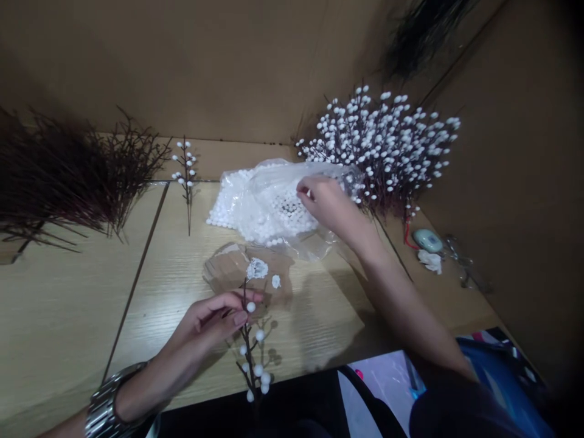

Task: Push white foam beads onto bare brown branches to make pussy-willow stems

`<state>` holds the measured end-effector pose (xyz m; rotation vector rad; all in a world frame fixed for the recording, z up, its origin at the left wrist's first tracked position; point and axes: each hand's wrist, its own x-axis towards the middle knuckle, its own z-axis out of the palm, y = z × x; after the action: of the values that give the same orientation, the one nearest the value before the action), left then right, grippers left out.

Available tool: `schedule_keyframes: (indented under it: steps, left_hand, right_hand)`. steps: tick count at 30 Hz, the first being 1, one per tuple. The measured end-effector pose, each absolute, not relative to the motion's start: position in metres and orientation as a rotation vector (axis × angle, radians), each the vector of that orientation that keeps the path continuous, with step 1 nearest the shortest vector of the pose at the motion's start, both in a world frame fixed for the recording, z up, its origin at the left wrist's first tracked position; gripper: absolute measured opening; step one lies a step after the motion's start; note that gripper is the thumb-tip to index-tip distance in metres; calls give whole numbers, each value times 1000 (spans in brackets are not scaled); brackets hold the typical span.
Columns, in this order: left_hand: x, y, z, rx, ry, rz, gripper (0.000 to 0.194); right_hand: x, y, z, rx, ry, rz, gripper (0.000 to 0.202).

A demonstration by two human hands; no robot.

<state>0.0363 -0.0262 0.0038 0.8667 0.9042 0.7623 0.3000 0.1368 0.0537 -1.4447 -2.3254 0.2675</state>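
Note:
My left hand pinches a dark twig near its upper end, and several white balls sit on the twig's side shoots. Above the clear plastic bag of small white balls is my right hand, thumb and fingertips brought together. Whatever those fingertips may hold is too small to make out. Between the hands and just below the bag lies a piece of brown cardboard with white paste on it.
Bare dark twigs are heaped at the left. One finished-looking white-ball twig lies behind, left of the bag. A big bunch of white-ball twigs stands at the back right, near a pale green oval object and crumpled white tissue.

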Motion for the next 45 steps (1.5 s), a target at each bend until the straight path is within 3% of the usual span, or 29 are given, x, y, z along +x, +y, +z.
schedule_keyframes:
  steps: [2, 8, 13, 31, 45]
  left_hand:
    - [37, -25, 4, 847, 886, 744, 11]
    - [36, -25, 3, 856, 922, 681, 11]
    - [36, -22, 9, 878, 961, 641, 13]
    - [35, -24, 6, 885, 958, 679, 13]
    - [41, -25, 13, 883, 1036, 689, 16]
  right_hand:
    - [305, 107, 63, -1303, -2219, 217, 12]
    - [307, 44, 31, -1004, -2262, 931, 12]
    - [297, 47, 4, -1007, -2237, 1025, 15]
    - [294, 45, -3, -998, -2277, 943, 18]
    - [284, 27, 9, -1104, -2566, 617, 19]
